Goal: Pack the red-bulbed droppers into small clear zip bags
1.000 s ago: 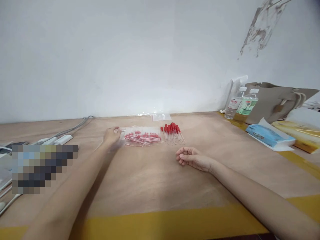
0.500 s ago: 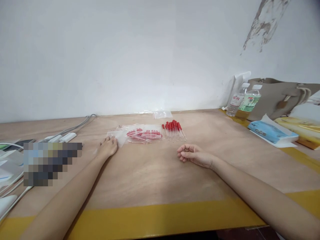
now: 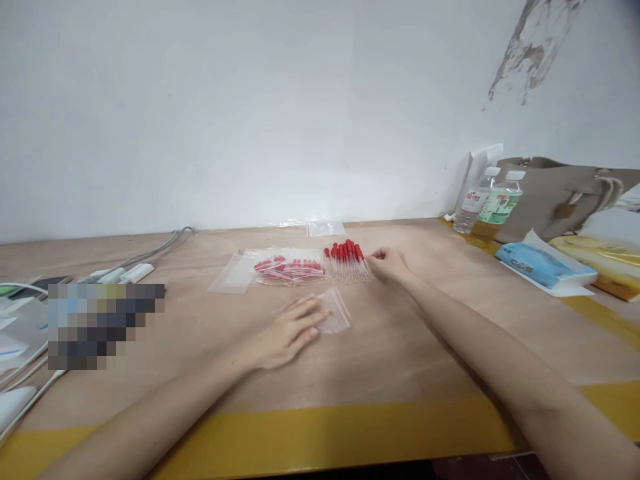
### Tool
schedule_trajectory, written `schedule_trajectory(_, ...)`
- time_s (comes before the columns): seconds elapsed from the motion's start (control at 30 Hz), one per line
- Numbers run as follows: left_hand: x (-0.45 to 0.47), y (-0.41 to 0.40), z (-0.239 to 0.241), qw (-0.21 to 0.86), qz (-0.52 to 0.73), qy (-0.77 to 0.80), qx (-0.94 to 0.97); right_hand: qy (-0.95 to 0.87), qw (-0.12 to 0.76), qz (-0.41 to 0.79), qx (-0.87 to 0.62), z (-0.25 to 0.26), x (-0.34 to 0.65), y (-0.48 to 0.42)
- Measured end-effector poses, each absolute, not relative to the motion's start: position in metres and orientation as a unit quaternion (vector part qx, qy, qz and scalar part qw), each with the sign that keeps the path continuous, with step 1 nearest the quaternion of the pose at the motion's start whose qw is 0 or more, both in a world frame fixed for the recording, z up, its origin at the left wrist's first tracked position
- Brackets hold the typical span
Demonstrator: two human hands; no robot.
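Observation:
My left hand (image 3: 283, 333) lies over the table with its fingers stretched out and apart. The fingertips rest on a small clear zip bag (image 3: 336, 313), which looks flat. My right hand (image 3: 393, 263) is at the right edge of a bunch of red-bulbed droppers (image 3: 350, 257), its fingers curled together. Whatever may be between those fingertips is hidden. Left of the loose droppers is a pile of zip bags with red-bulbed droppers inside (image 3: 290, 268). Beside that pile, flat clear bags (image 3: 234, 273) lie on the table.
Another clear bag (image 3: 326, 229) lies by the wall. At the right are two plastic bottles (image 3: 497, 205), a grey handbag (image 3: 555, 193), a blue tissue pack (image 3: 545, 263) and a yellow pack (image 3: 607, 260). Cables and white plugs (image 3: 135, 273) are on the left, near a blurred-out patch.
My left hand has moved right from the flat bags, bringing one zip bag to the middle. My right hand has moved forward to the droppers' right side.

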State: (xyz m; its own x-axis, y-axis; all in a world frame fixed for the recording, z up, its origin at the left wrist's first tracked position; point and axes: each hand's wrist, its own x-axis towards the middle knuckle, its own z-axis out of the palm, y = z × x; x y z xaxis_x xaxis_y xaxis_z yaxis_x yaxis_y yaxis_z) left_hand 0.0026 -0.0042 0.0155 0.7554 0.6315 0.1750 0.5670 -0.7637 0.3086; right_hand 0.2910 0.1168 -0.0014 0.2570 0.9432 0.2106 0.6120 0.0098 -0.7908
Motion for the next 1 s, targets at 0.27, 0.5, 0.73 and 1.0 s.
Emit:
schedule_trajectory(0.27, 0.009, -0.012, -0.001, 0.148, 0.224, 0.323, 0.908, -0.538, 0.352, 0.245, -0.725, 0.0, 0.263, 0.142)
schedule_trajectory(0.5, 0.008, -0.009, 0.0, 0.159, 0.205, 0.293, 0.92, -0.488, 0.376, 0.301, -0.728, 0.006, 0.267, 0.143)
schedule_trajectory(0.73, 0.006, -0.008, 0.0, 0.172, 0.161, 0.265, 0.935, -0.497, 0.438, 0.394, -0.637, 0.016, 0.288, 0.11)
schedule_trajectory(1.0, 0.009, -0.009, 0.004, 0.129, 0.11, 0.276, 0.946, -0.486, 0.512, 0.535, -0.464, 0.0, 0.299, 0.04)
